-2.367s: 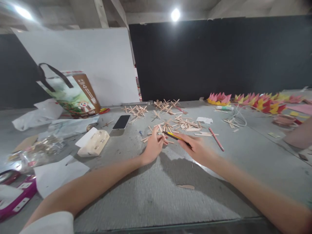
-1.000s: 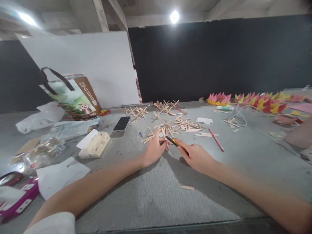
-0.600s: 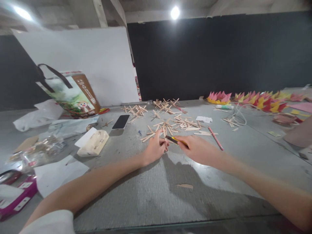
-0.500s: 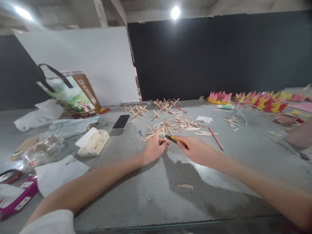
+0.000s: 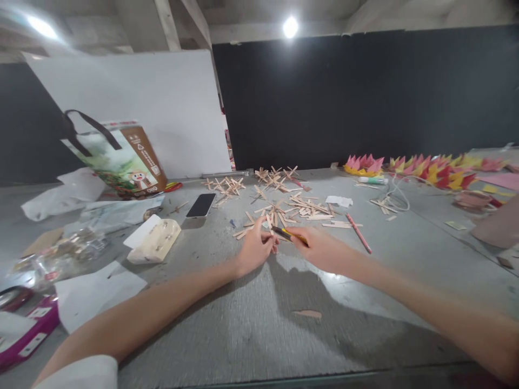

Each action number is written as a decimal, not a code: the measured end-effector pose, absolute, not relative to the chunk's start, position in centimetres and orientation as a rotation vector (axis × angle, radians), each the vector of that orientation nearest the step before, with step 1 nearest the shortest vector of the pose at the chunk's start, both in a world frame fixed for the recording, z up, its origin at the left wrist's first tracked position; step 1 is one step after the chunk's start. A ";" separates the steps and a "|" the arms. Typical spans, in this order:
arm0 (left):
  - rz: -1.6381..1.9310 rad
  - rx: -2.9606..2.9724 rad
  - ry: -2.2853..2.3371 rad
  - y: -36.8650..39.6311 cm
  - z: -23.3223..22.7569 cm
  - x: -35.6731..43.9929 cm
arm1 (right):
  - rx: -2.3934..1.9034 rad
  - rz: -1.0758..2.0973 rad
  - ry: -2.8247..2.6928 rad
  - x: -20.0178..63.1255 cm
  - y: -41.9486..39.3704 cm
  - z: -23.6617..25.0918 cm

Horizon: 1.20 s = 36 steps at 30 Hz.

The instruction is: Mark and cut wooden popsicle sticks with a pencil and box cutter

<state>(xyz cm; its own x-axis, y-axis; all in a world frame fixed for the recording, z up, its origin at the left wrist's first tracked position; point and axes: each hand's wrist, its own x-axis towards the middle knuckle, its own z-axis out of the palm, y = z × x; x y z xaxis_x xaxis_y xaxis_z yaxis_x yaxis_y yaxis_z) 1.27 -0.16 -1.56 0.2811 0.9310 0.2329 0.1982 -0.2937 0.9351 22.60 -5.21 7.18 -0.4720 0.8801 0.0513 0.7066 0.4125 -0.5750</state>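
The right hand keeps its grip closed round a yellow-and-black knife, tip pointing left toward the other hand. The left hand pinches a short stick between thumb and fingers, right at the near edge of the stick pile on the desk.

Over the last couple of seconds the knife has drawn in: earlier it lay flatter and stood clear of the left hand, and now its tip sits against the pinched stick, with both hands a little farther up the desk. That looks like cutting or trimming of the stick in progress, though the contact point is too small to tell for sure.

One cut scrap lies alone nearer the body. A pink pencil rests right of the hands, a phone to the left.
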 end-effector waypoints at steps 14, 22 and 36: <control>1.061 1.694 1.039 -0.3 -1.3 1.2 | -1.386 0.695 -2.308 22.5 -5.1 7.1; 1.051 1.705 1.020 -0.5 -1.1 1.3 | -1.418 0.682 -2.280 22.7 -6.0 5.8; 1.075 1.675 1.029 -0.4 -1.0 1.2 | -1.471 0.554 -2.337 22.2 -5.9 6.2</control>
